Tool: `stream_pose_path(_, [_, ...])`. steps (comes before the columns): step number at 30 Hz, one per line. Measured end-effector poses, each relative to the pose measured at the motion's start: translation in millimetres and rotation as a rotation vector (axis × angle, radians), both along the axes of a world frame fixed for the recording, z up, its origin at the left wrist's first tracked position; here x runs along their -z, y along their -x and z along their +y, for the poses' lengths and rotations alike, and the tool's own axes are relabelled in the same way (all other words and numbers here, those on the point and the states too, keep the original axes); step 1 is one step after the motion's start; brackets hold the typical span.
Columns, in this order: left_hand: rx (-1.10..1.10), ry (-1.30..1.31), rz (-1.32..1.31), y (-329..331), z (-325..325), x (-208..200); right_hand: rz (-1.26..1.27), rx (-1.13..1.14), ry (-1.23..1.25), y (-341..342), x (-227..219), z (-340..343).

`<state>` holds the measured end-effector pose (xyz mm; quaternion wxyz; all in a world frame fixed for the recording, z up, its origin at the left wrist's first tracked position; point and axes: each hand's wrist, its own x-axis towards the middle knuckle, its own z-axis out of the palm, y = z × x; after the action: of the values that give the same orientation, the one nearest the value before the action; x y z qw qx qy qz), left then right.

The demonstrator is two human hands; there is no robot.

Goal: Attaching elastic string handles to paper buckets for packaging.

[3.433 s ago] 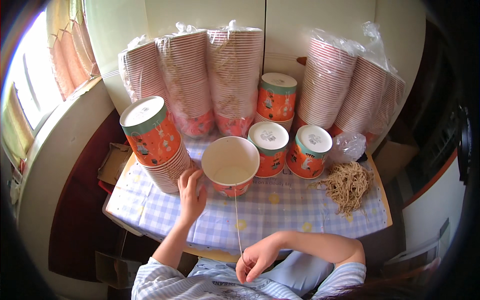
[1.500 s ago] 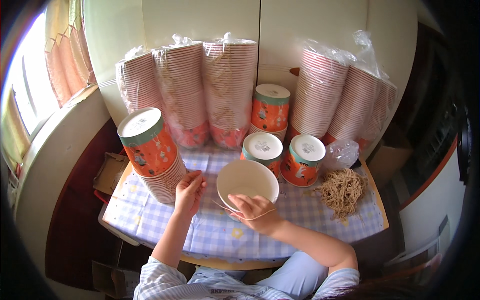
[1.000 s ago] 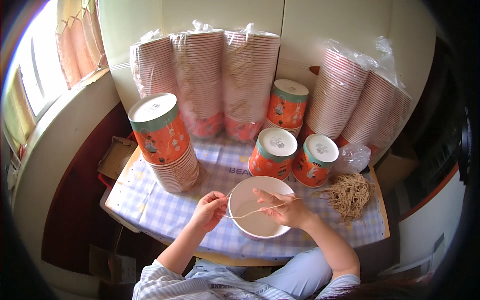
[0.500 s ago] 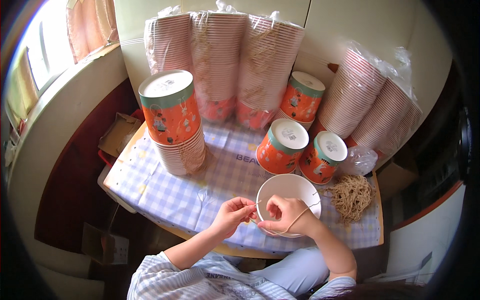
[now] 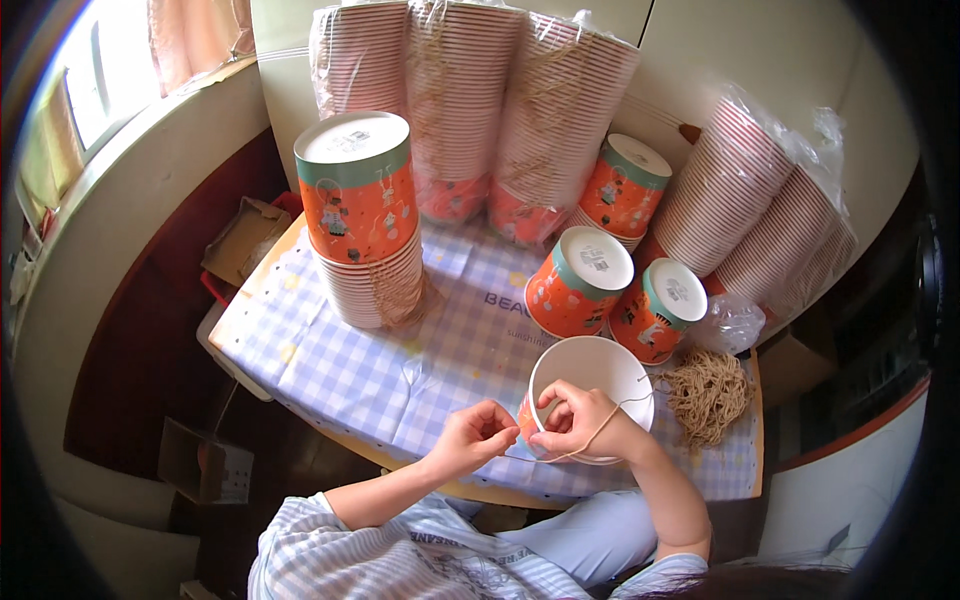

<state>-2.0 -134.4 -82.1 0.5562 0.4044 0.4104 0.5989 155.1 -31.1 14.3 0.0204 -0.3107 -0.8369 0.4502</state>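
Bucket (image 5: 603,362): cord (image 5: 607,424) seemingly fastened at two o'clock, unfastened at eight, pinched by left hand (image 5: 475,440); right hand (image 5: 592,418), grip unclear

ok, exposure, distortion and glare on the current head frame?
Head view throughout: bright window at upper left blown out; front edge of the blue-and-white checked tablecloth bows; corners fall to black; crumpled clear plastic bag catches highlights; white-lined round paper tub shows soft shading inside.
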Motion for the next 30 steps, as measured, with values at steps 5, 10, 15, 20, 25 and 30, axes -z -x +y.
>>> stream_pose_path(5, [0.018, -0.004, 0.008, -2, 0, 0, 0.012, -0.007, 0.000, 0, 1, 1])
stream_pose_path(10, [0.043, -0.014, 0.035, -2, -1, -2, 0.017, -0.012, 0.013, -1, 3, 2])
stream_pose_path(15, [0.058, -0.026, 0.051, -2, -1, -1, 0.022, -0.031, 0.003, -1, 3, 3])
stream_pose_path(20, [0.068, -0.022, 0.098, -1, -1, -3, 0.028, -0.031, 0.009, -2, 3, 3])
stream_pose_path(25, [0.031, -0.004, 0.080, -1, 1, -1, 0.023, -0.033, 0.046, 0, 2, 2])
stream_pose_path(30, [0.023, -0.001, 0.098, -1, 4, 1, 0.056, -0.059, 0.067, -3, 10, 7])
